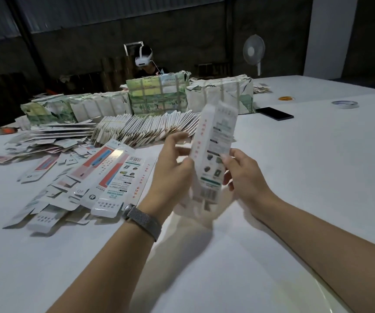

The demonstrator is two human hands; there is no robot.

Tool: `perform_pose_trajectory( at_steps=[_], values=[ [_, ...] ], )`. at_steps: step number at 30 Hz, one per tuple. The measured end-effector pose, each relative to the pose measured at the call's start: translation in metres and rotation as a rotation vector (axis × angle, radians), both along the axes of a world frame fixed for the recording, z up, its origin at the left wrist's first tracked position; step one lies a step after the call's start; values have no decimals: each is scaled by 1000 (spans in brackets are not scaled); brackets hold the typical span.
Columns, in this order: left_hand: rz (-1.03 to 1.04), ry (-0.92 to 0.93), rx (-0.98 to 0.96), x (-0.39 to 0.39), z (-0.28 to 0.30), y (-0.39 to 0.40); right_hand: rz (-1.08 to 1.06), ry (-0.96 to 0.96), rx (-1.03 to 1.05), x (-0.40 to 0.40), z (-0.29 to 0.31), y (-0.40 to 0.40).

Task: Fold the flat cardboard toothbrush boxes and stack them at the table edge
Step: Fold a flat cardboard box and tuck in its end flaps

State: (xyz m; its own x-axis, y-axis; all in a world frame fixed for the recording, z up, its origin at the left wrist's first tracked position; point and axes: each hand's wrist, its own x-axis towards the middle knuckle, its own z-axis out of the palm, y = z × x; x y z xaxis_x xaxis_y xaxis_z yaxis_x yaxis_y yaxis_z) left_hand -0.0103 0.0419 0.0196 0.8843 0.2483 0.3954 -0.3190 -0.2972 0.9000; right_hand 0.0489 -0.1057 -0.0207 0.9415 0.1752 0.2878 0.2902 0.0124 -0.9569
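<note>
I hold a long white toothbrush box (212, 152) upright above the white table (272, 199), partly folded into shape, its lower flaps blurred. My left hand (170, 170), with a grey watch band on the wrist, grips its left side. My right hand (240, 172) holds its right edge with curled fingers. A few flat and folded boxes (111, 177) lie to the left, one showing a red panel with a clear window. A fanned row of flat box blanks (145, 127) lies behind my hands.
Paper-wrapped bundles (157, 98) stand along the far side, with a person in a white headset (144, 58) behind them. A black phone (274, 113), a tape roll (345, 104) and rubber bands (286, 98) lie at the right. A fan (253, 51) stands beyond the table.
</note>
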Motion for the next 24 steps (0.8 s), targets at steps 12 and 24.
perform_pose_trajectory(
  at_steps=[12, 24],
  values=[
    [-294, 314, -588, 4, -27, -13, 98, -33, -124, -6, 0, -1],
    [-573, 323, -529, 0, -18, -13, 76, -115, -102, -8, -1, 2]
  ],
)
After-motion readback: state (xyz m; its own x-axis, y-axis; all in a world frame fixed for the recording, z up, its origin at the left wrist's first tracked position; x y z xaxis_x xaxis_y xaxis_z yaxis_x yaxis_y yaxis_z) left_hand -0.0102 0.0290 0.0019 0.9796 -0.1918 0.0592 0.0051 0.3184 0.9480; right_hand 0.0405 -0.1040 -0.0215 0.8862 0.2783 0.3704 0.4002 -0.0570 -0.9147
